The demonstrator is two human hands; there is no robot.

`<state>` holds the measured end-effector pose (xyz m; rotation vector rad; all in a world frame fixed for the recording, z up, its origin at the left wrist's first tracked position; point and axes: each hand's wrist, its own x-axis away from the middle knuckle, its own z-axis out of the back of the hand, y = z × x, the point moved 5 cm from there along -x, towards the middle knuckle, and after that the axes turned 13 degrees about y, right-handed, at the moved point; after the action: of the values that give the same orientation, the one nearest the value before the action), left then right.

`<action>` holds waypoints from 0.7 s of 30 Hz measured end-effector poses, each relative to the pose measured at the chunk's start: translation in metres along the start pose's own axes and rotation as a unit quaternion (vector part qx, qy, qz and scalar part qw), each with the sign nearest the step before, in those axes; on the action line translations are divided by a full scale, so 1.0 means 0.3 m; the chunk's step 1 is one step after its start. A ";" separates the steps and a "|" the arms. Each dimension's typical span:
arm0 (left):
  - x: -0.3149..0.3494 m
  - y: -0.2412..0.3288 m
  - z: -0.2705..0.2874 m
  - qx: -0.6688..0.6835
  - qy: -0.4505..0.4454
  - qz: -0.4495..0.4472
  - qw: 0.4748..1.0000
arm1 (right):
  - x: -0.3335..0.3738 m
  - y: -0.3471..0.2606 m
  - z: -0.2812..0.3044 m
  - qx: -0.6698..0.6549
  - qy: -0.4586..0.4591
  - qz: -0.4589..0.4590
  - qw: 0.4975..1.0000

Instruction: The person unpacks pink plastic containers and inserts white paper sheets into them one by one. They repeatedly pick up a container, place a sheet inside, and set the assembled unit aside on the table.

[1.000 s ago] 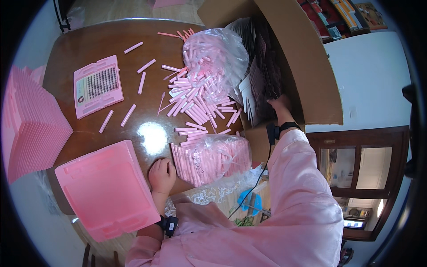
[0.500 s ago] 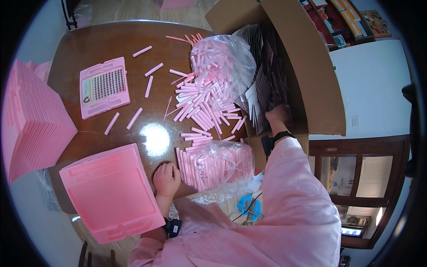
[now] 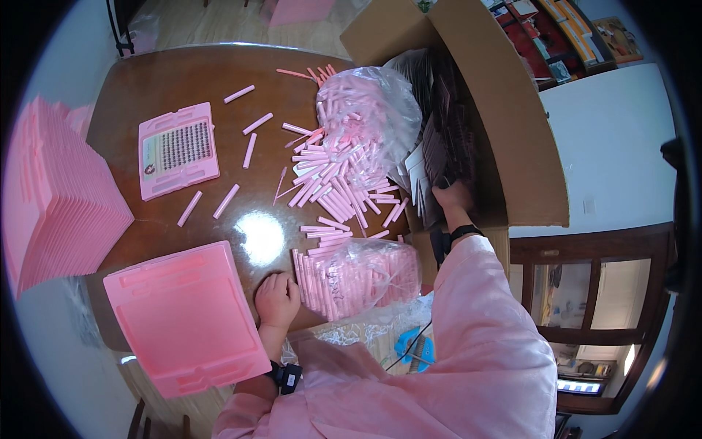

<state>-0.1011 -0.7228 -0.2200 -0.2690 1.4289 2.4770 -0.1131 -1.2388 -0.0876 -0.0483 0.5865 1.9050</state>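
Observation:
My right hand reaches into a cardboard box at the right, among upright dark, thin flat pieces. Its fingers close in at their near end; what they pinch is partly hidden. On the table's near edge rests my left hand, fingers curled, holding nothing visible. It lies between a pink plastic tray, apparently stacked on others, and a clear bag of pink tubes. A filled pink tray with rows of dark lash clusters sits farther back.
A second clear bag spills pink tubes over the brown table. Several single tubes lie scattered around the filled tray. At the far left rises a tall stack of pink trays. A blue object shows below the table edge.
My right hand has shifted slightly among the dark pieces inside the box. My left hand stays curled on the table edge. The whole view has moved a little.

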 end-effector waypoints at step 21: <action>0.003 0.002 -0.018 -0.026 0.001 -0.013 1.000 | -0.444 0.012 -0.085 -0.360 0.087 -0.005 0.929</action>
<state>-0.1022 -0.7276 -0.2223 -0.2970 1.3545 2.4971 -0.0677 -1.3653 -0.0684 -0.6954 -0.0293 2.0243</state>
